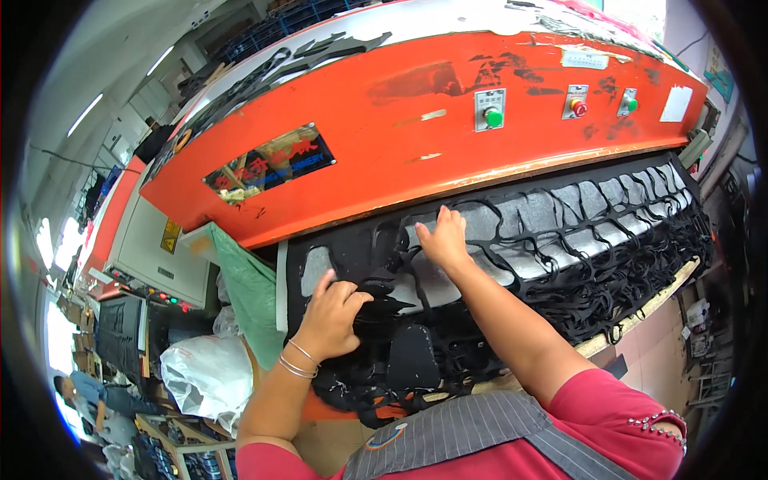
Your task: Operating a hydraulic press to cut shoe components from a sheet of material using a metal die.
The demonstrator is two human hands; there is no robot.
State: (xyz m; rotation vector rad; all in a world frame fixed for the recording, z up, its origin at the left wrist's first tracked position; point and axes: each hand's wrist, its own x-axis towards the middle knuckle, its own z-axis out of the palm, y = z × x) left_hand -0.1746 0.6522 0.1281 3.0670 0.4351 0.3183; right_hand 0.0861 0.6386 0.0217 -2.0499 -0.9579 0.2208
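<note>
My left hand is curled at the near left end of the machine's bed, its fingers closed on dark cut pieces that fan out to the right. How many pieces it grips is hidden. Farther right, my right hand reaches over the black cut sheet, thumb and fingers apart, touching or just above the black strips. Grey board shows through the openings of the sheet. A black rounded piece lies nearer to me, between my forearms.
Across the far side runs the orange machine body, with a green button and a red stop button. Tangled black strips hang along the near edge. Left stand a green cloth and a white plastic bag. A person is at lower left.
</note>
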